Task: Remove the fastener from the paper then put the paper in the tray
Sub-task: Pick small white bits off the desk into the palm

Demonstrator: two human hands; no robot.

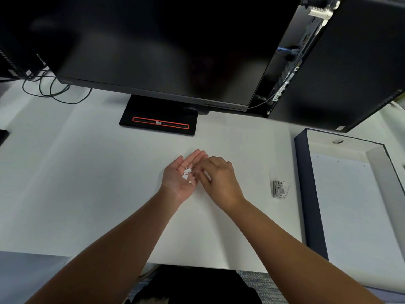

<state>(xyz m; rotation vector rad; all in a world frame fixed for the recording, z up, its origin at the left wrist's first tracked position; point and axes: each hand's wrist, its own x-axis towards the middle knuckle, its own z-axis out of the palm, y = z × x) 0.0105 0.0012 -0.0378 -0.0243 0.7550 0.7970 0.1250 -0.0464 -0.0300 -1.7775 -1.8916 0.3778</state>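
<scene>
- Right of the hands, dark tray (306, 194) holds 1 flat white paper (355, 216).
- Clear fastener (281, 189) on tabletop (87, 194) between right hand (219, 181) and tray.
- Left hand (179, 176) flat, palm up, carries white bits (186, 173); right fingers curled, grip unclear.

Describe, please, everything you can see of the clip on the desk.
The clip is small, seemingly clear plastic with a silvery metal part at its left side. It lies alone on the white desk, between the right hand and the dark-walled tray, touching neither. No paper is in it; finer detail is too small to tell.
</scene>
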